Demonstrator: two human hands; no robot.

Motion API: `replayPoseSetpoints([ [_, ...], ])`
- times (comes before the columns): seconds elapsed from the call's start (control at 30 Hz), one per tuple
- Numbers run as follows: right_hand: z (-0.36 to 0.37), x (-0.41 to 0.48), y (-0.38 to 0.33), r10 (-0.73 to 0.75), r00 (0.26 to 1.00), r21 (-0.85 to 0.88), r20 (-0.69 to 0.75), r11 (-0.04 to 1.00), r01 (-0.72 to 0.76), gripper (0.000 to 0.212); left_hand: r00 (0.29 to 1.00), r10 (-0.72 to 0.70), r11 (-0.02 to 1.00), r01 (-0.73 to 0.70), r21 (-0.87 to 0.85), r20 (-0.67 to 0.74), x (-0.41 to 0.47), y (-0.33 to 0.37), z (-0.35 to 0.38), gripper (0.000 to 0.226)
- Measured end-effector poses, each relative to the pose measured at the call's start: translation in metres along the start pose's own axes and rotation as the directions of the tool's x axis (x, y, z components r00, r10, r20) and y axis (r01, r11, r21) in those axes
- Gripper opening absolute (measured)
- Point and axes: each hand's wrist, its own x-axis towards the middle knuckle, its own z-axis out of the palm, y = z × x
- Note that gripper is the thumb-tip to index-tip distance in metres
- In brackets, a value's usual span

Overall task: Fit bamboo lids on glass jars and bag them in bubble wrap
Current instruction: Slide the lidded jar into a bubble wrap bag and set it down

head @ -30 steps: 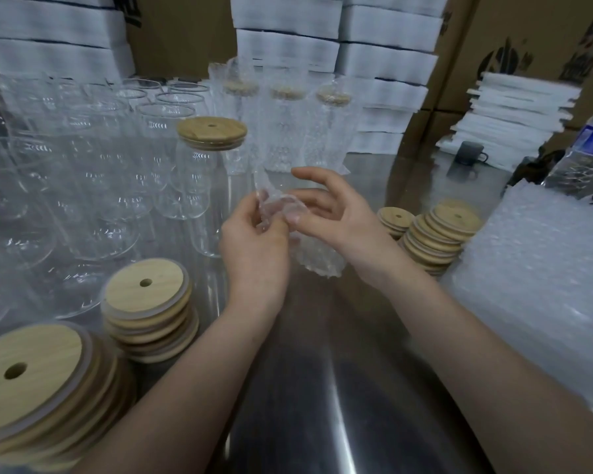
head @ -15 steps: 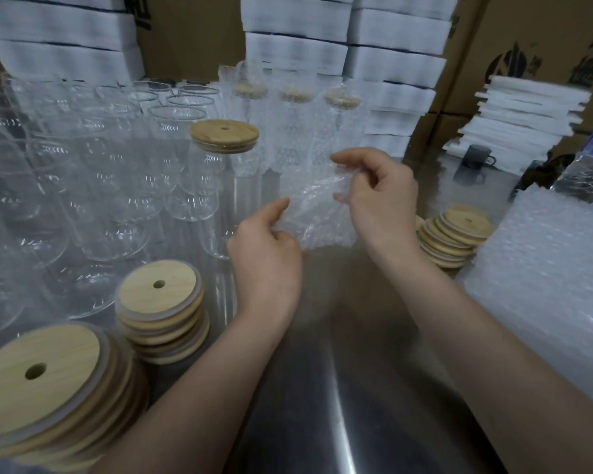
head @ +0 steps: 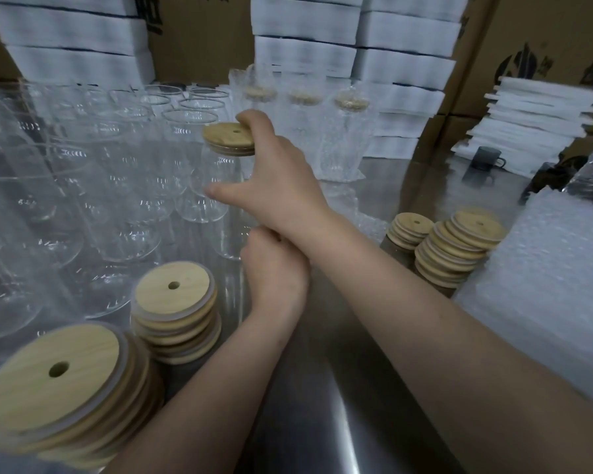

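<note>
Spare lid stacks (head: 175, 299) sit near left, beside the open glass jars (head: 189, 118); the lidded jar (head: 216, 165) stands upright at their edge on the steel surface (head: 322, 405); the right hand (head: 274, 186) hooks its fingers over the bamboo lid (head: 225, 138), thumb spread toward the glass; it would be safer to grip the glass body, since a lid might pull off; the left hand (head: 274, 271) is curled under the right forearm, and I cannot tell what it holds; bubble-wrap bags (head: 545, 268) lie far right.
</note>
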Motion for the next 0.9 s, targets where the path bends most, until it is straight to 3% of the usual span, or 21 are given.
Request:
replayPoseSetpoints([
  [0.13, -0.008, -0.014, -0.001, -0.056, 0.968, 0.23, -0.245, 0.966, 0.114, 0.082, 1.0, 0.026, 0.999, -0.027, 0.033, 0.005, 0.003, -0.001, -0.003, 0.042],
  [0.23, -0.025, -0.028, -0.003, 0.008, 0.901, 0.522, -0.433, 0.817, 0.244, 0.079, 0.998, 0.042, 0.999, -0.041, -0.033, 0.037, 0.007, 0.0, -0.002, 0.039],
  [0.27, -0.031, -0.032, -0.004, 0.083, 0.9, 0.652, -0.427, 0.718, 0.243, 0.077, 0.998, 0.042, 0.998, -0.039, -0.056, 0.049, 0.007, 0.002, -0.001, 0.039],
  [0.33, -0.04, -0.039, -0.004, 0.259, 0.932, 0.887, -0.255, 0.447, 0.118, 0.071, 0.998, 0.029, 0.991, -0.02, -0.13, 0.062, 0.008, 0.001, 0.001, 0.042],
  [0.37, -0.044, -0.042, -0.001, 0.309, 0.941, 0.947, -0.14, 0.321, 0.036, 0.069, 0.997, 0.011, 0.985, 0.002, -0.174, 0.07, 0.009, -0.002, 0.002, 0.039],
  [0.43, -0.05, -0.049, 0.008, 0.334, 0.943, 0.979, -0.002, 0.191, -0.066, 0.071, 0.997, -0.01, 0.978, 0.025, -0.207, 0.073, 0.006, -0.003, 0.0, 0.031],
  [0.5, -0.056, -0.053, 0.017, 0.353, 0.936, 0.98, -0.004, 0.186, -0.066, 0.072, 0.998, 0.019, 0.979, -0.007, -0.204, 0.059, 0.006, -0.004, -0.002, 0.011],
  [0.6, -0.063, -0.053, 0.025, 0.411, 0.907, 0.967, -0.088, 0.254, -0.021, 0.07, 0.995, -0.069, 0.971, 0.084, -0.226, 0.073, 0.011, -0.001, -0.005, 0.037],
  [0.77, -0.066, -0.054, 0.034, 0.429, 0.883, 0.939, -0.19, 0.343, 0.036, 0.065, 0.99, -0.116, 0.962, 0.132, -0.24, 0.078, 0.017, -0.001, -0.007, 0.031],
  [0.9, -0.069, -0.054, 0.039, 0.381, 0.867, 0.864, -0.32, 0.492, 0.103, 0.07, 0.987, -0.128, 0.943, 0.152, -0.298, 0.098, 0.018, -0.001, -0.006, 0.038],
])
